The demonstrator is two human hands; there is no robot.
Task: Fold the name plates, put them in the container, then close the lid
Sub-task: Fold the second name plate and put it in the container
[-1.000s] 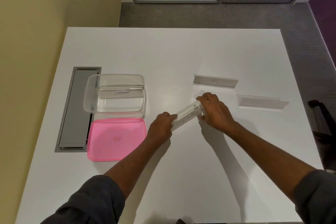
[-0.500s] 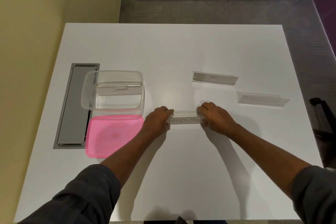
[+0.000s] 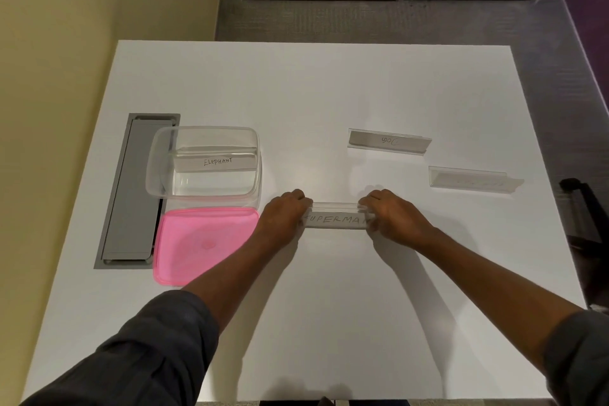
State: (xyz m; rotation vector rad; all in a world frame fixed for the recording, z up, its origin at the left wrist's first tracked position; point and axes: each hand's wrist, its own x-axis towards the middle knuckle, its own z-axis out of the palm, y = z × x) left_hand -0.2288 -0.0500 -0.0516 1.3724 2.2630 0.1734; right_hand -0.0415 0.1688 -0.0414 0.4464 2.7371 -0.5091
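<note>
The left hand [image 3: 286,212] and the right hand [image 3: 393,218] each grip one end of a clear acrylic name plate [image 3: 335,216] whose paper insert reads SUPERMAN, the last letter hidden by the right fingers. The plate lies level on or just above the white table [image 3: 329,92], near its middle, with the lettered face turned toward the person; whether it touches the surface cannot be told. Both hands curl over the plate's ends, knuckles up, thumbs out of sight beneath. Dark grey sleeves [image 3: 158,349] are pushed up both forearms.

Just left of the left hand sits the pink lid [image 3: 204,244], flat on the table with the left forearm crossing over its near right corner. Directly beyond the lid stands the clear plastic container [image 3: 204,165], open, holding one name plate marked ELEPHANT [image 3: 216,161]. A grey cable-tray cover [image 3: 131,191] is set into the table along the container's left side.

Beyond and to the right of the right hand, two more name plates stand unfolded: one with a short handwritten word [image 3: 389,141], and farther right a second plate [image 3: 474,179] whose writing is too faint to read. The two are well apart from the container.
</note>
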